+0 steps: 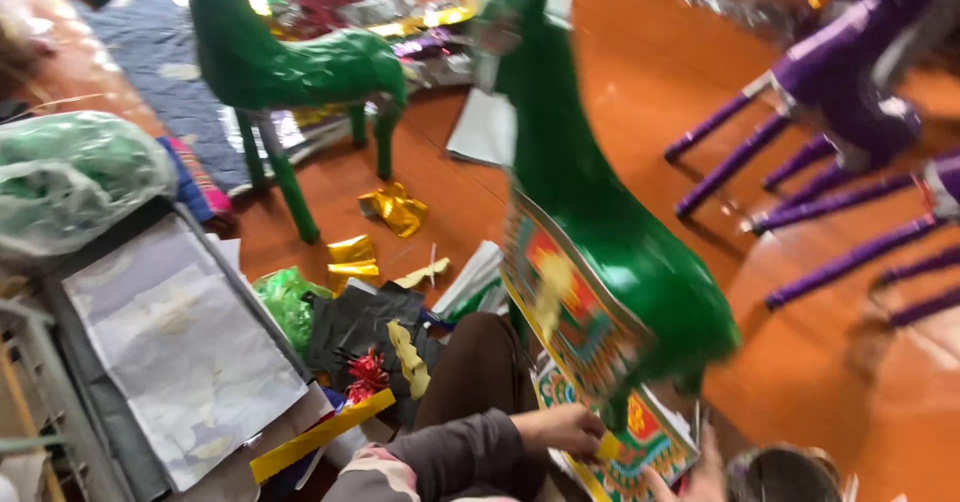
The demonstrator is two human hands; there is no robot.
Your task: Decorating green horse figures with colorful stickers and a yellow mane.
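A green paper horse figure (pixel 640 262) stands on the orange floor right in front of me, blurred by motion. A patterned red, yellow and green paper sheet (pixel 570 312) hangs against its flank. A second patterned sheet (pixel 640 432) lies below it. My left hand (pixel 565 429), in a grey-brown sleeve, pinches the lower edge of the patterned paper at a yellow border. My right hand (pixel 700 474) shows only partly at the bottom edge, touching the lower sheet; its grip is hidden.
Another green horse figure (pixel 290 62) stands at the back left, and purple figures (pixel 850 72) lie at the right. Gold foil scraps (pixel 395 207), a black sheet (pixel 360 322), red tinsel (pixel 368 372), a yellow strip (pixel 320 432), white paper (pixel 170 342) and a stuffed plastic bag (pixel 70 172) crowd the left.
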